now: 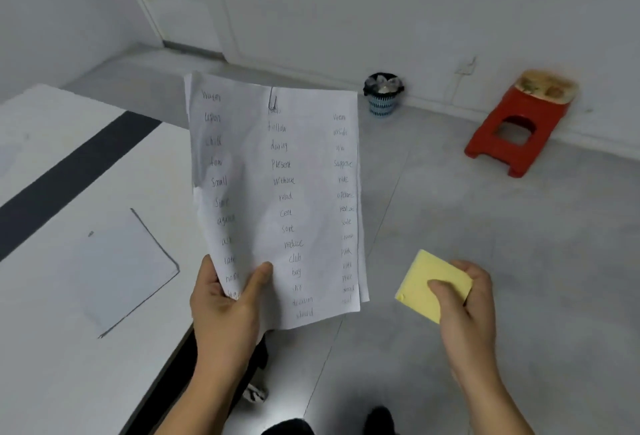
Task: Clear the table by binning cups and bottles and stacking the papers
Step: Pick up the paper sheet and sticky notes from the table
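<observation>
White handwritten paper sheets are held upright beside the white table, the left hand pinching their lower corner with the thumb in front. The right hand grips a pale yellow sticky-note pad above the grey floor. A small blue bin stands by the wall.

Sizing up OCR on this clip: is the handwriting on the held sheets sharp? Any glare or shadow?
Head view: sheets in the left hand are soft; middle-column words mostly read, right-column ones smear; no glare on the paper, a grey shadow across its upper left; the yellow pad in the right hand has crisper edges.
</observation>
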